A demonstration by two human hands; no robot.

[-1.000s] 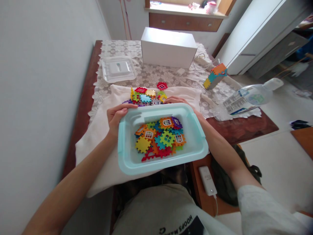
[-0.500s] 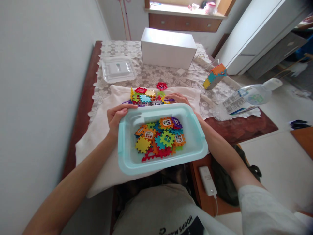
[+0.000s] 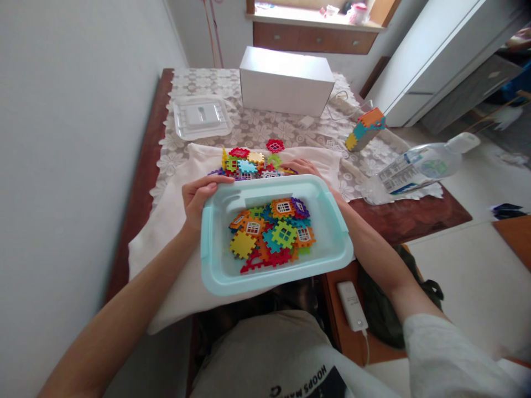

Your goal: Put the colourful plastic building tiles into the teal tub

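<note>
The pale blue tub (image 3: 215, 276) is taken as landmark; it is held at the near edge of the table (image 3: 398, 218), over the white cloth (image 3: 166, 221). The left hand (image 3: 198, 198) is clamped on the tub's far-left corner, thumb over the rim, fingers curled underneath. The right hand (image 3: 302, 166) is seen just behind the tub's far rim, fingertips at the loose tile pile (image 3: 249, 163); whether a tile is pinched cannot be told, as the rim hides the fingers.

Progress, as judged: roughly a dozen tiles in the tub (image 3: 271, 232) are already gathered; the pile behind the tub, one red tile (image 3: 275, 145) beyond it, and an assembled block (image 3: 365, 128) far right of the tub remain outside.

Against the frame one second earlier: the right hand has shifted slightly along the pile. Tub, left hand and tub contents are unchanged.
</note>
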